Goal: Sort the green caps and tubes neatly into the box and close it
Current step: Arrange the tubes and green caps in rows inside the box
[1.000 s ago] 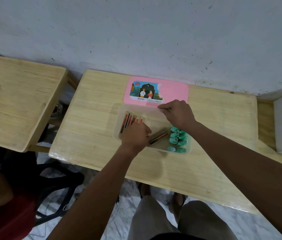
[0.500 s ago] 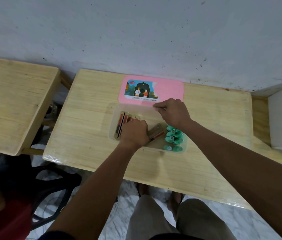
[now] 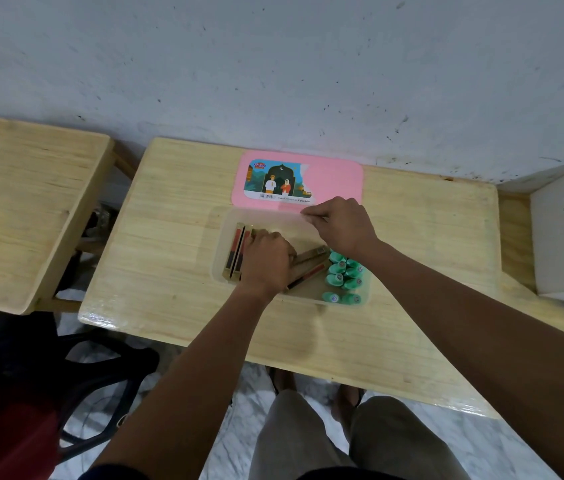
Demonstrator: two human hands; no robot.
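Our left hand (image 3: 266, 261) grips tubes (image 3: 235, 251) mid-frame, green caps (image 3: 342, 277) just right; right hand (image 3: 342, 226) pinches the box (image 3: 219, 223) rim below the pink lid (image 3: 334, 180).

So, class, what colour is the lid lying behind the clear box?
The lid is pink, with a picture label on it; head view.

Both bare forearms reach up from the bottom edge toward frame centre. The left hand (image 3: 266, 263) lies knuckles-up, its fingers curled under and hidden. The right hand (image 3: 342, 226), just upper right of it, pinches the far rim of the box (image 3: 219, 242) with thumb and forefinger.
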